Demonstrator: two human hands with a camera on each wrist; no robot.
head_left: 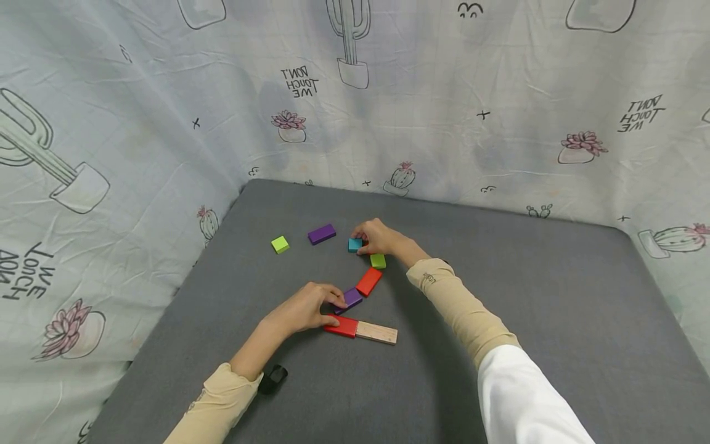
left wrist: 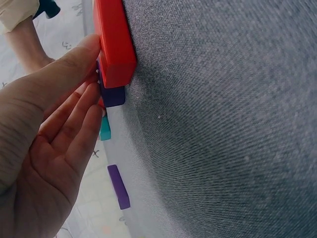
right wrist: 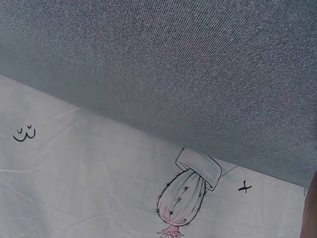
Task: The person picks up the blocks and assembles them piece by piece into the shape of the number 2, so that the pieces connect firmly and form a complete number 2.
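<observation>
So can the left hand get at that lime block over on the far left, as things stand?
Probably yes. The left hand rests on a purple block and a red block; the lime block lies alone on bare grey mat, nothing between. It would have to let go first.

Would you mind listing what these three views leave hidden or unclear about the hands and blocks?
- Right hand: in the head view its fingers cover part of the teal block; the grip is unclear. The right wrist view shows only cloth and backdrop.
- Left hand: it hides an end of the purple block.
- Black object: too small to identify.
</observation>
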